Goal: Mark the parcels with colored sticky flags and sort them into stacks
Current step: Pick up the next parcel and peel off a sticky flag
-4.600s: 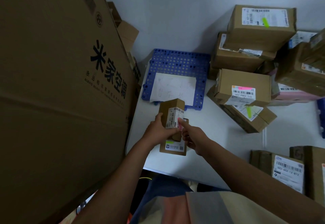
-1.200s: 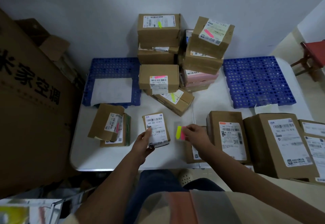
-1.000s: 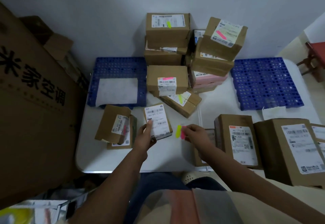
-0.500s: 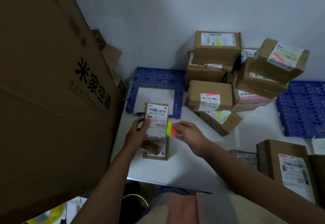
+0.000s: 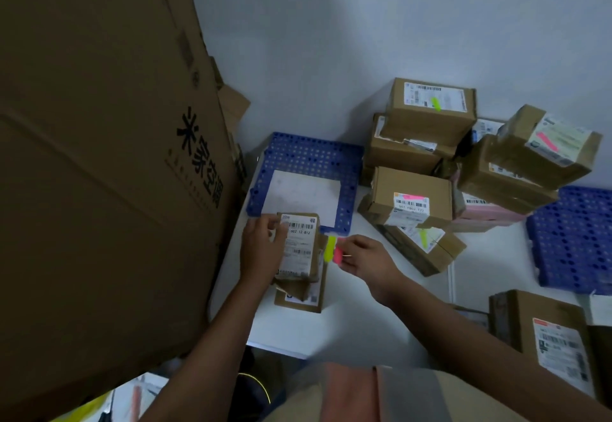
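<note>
The left hand [image 5: 261,249] grips a small parcel [image 5: 298,246] by its left edge, thumb across the corner of the white label, label side up. The right hand [image 5: 364,261] pinches a little pad of sticky flags [image 5: 332,249], one yellow strip and one pink, which sits just to the right of the parcel, close to its edge but apart from it.

The parcel is over a short stack of parcels [image 5: 299,299] on the white table [image 5: 347,329]; whether it rests on that stack or hangs just above cannot be told. Just beyond the parcel lies a blue tray [image 5: 311,153] with a white sheet in it. Well to the parcel's right stand flagged stacks [image 5: 430,143], some marked yellow, some pink. A big cardboard carton [image 5: 99,157] leans close on the parcel's left.

No flag shows on this parcel's label, so the step in hand looks to be marking. The next move likely calls for peeling one strip off the pad and pressing it onto the label while the left hand steadies the parcel, then setting it on the stack of matching colour.
</note>
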